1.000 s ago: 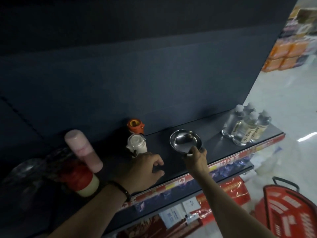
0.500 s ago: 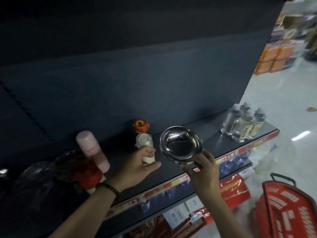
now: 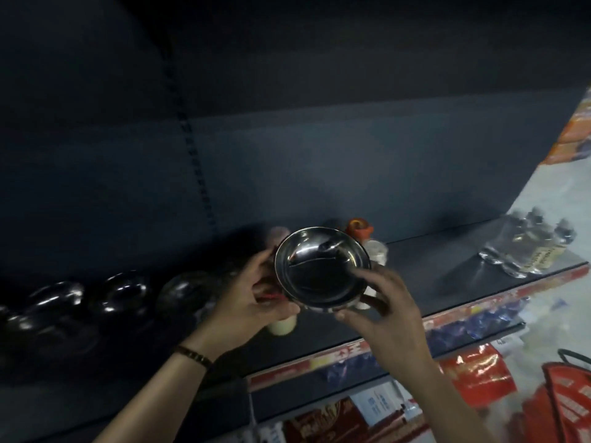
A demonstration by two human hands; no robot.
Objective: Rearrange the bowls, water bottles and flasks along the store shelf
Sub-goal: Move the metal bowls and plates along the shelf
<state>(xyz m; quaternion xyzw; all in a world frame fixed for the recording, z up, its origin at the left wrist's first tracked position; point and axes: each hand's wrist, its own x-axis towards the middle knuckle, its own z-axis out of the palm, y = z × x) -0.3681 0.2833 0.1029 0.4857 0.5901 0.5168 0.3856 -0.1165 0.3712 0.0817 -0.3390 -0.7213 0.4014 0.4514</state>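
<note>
Bowl [image 3: 323,270]: shiny steel, round, shallow, tilted twd camera.

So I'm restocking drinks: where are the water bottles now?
In the head view, the water bottles stand clustered at the shelf's far right end, well right of both hands.

No text could be read anywhere: the yellow labels on the water bottles [image 3: 531,251] at the right, the red price strip [image 3: 447,318] along the shelf edge and the packages [image 3: 329,420] at the lower middle carried print too blurred to make out.
</note>
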